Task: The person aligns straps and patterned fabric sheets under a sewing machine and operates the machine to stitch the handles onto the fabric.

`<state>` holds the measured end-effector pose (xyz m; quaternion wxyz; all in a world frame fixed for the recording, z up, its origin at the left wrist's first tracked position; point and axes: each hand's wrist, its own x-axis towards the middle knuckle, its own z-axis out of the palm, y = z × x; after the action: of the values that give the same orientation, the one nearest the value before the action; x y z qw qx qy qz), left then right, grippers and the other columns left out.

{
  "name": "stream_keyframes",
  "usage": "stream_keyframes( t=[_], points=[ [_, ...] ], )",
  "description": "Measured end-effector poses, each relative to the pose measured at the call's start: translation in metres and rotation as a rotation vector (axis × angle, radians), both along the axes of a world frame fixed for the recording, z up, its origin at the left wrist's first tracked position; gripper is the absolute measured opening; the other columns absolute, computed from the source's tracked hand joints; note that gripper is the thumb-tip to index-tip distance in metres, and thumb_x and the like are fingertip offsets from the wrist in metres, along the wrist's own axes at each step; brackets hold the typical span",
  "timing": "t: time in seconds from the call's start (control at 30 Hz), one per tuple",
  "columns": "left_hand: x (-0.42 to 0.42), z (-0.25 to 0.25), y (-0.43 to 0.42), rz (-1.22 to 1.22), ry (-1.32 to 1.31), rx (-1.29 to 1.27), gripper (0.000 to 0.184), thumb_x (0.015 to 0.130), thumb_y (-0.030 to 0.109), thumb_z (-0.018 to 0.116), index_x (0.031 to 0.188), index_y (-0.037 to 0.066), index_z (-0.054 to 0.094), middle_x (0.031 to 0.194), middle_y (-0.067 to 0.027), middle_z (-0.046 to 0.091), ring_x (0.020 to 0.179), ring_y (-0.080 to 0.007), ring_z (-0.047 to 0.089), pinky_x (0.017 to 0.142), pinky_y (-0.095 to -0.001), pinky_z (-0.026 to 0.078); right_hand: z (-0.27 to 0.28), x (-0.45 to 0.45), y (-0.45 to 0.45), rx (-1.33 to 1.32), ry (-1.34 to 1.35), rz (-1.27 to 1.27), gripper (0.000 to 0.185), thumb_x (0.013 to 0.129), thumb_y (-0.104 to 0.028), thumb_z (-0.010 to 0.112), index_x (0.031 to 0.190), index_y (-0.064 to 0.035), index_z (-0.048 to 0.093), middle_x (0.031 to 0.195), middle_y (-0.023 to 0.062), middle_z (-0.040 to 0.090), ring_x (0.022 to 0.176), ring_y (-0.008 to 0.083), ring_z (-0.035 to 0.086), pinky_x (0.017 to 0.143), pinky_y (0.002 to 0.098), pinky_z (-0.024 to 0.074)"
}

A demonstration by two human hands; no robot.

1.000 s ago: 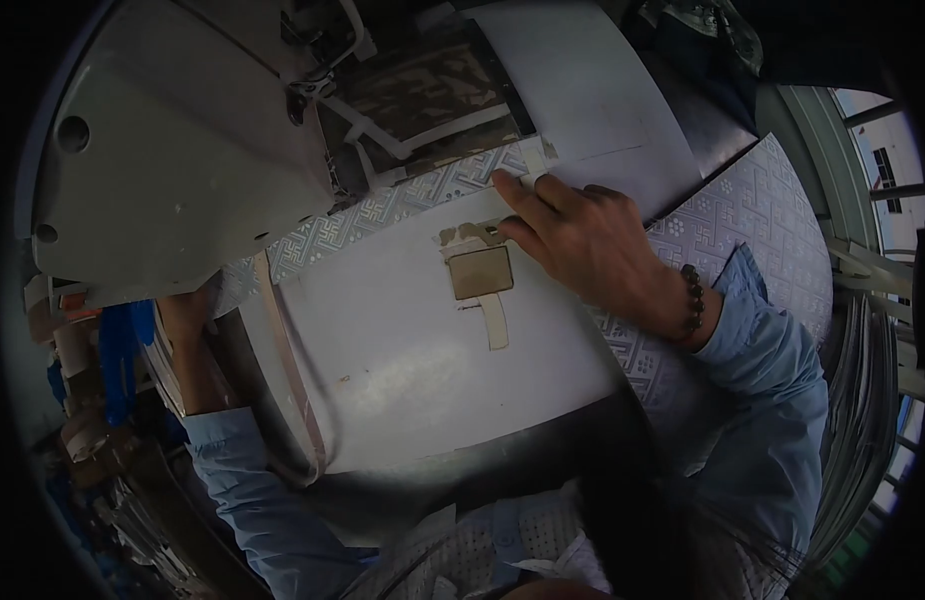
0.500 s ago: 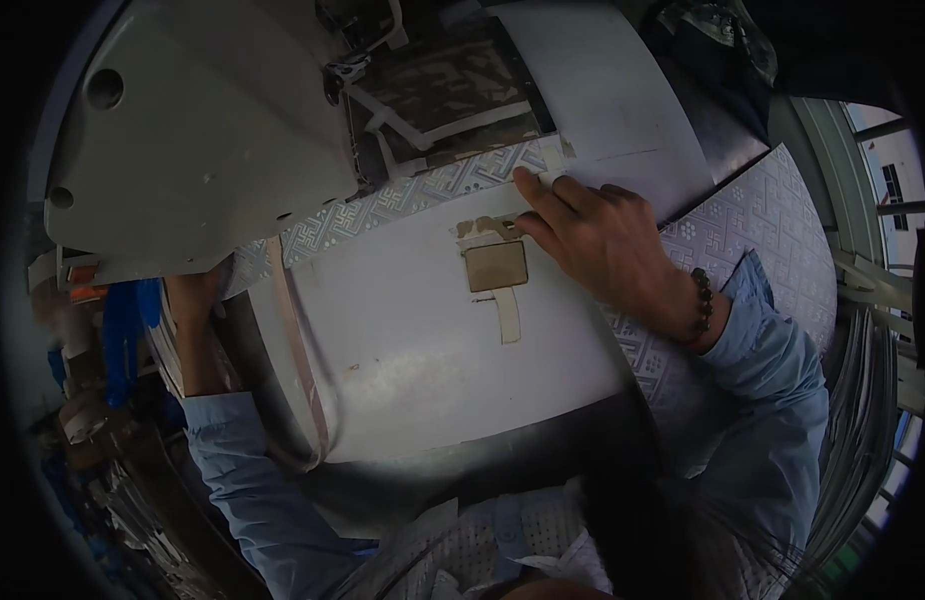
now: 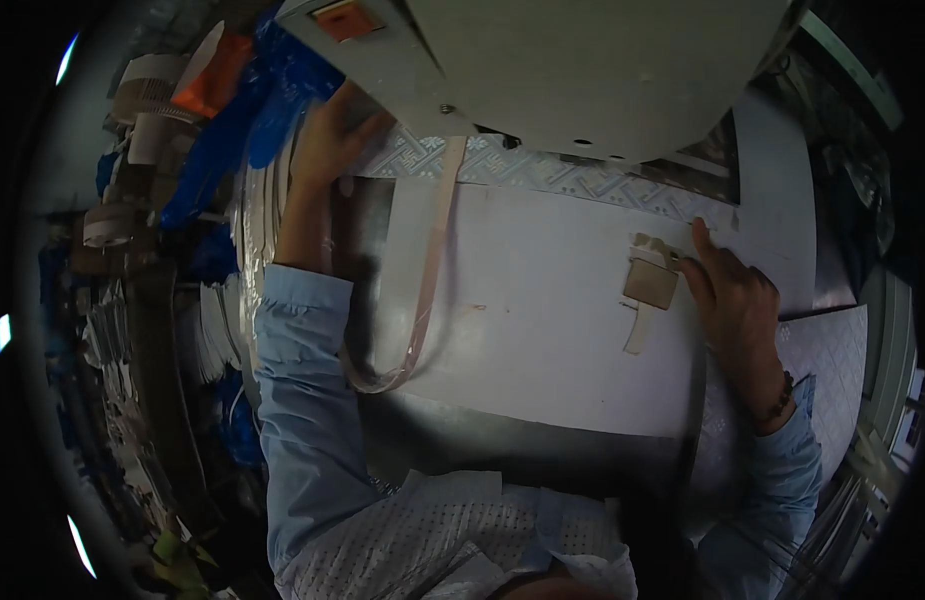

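A long strip with a silver-grey key pattern lies across the white work surface, partly under the machine head. My left hand is at the strip's left end, thumb apart from the fingers, with the fingertips partly hidden by the machine. At the strip's right end, my right hand rests its outstretched index finger by the edge. Its thumb is spread toward a small brown pad taped to the surface. A pale band hangs in a loop in front of the machine.
Blue plastic, an orange piece and a small fan are on the left. Stacked sheets stand below them. A large patterned sheet lies at the right, under my right forearm.
The view has swung left, so the machine and surface appear farther right and more of my left hand shows. My right hand stays by the strip's right end.
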<state>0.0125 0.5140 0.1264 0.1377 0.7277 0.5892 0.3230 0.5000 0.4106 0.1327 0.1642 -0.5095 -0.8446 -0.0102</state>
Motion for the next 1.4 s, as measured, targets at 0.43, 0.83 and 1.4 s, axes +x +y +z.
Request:
stream_keyframes(
  t=[0.43,0.83,1.4],
  points=[
    [0.014,0.012,-0.009,0.005,0.030,0.008,0.063,0.084,0.020,0.075,0.141,0.008,0.050,0.121,-0.0195,0.067,0.109,-0.0278,0.066,0.093,-0.0373,0.052,-0.002,0.000,0.001,0.040,-0.047,-0.002,0.044,0.090,-0.028,0.070,0.129,-0.0108,0.062,0.077,0.0073,0.068,0.057,0.0222,0.065,0.055,0.0330,0.0525],
    [0.030,0.024,-0.018,0.098,0.144,0.006,0.063,0.085,0.024,0.075,0.141,0.012,0.051,0.126,-0.0189,0.064,0.117,-0.0326,0.063,0.101,-0.0393,0.048,-0.001,0.002,0.001,0.051,-0.035,0.020,0.043,0.090,-0.028,0.069,0.129,-0.0100,0.062,0.077,0.0082,0.068,0.057,0.0241,0.065,0.054,0.0338,0.0524],
    [0.036,0.075,-0.124,-0.019,0.602,-0.003,0.066,0.082,0.018,0.077,0.141,0.013,0.048,0.137,-0.0183,0.052,0.123,-0.0365,0.054,0.100,-0.0429,0.048,-0.009,0.006,0.004,0.103,-0.073,0.036,0.041,0.092,-0.034,0.065,0.126,-0.0108,0.063,0.072,0.0074,0.067,0.058,0.0270,0.066,0.053,0.0377,0.0530]
  ],
)
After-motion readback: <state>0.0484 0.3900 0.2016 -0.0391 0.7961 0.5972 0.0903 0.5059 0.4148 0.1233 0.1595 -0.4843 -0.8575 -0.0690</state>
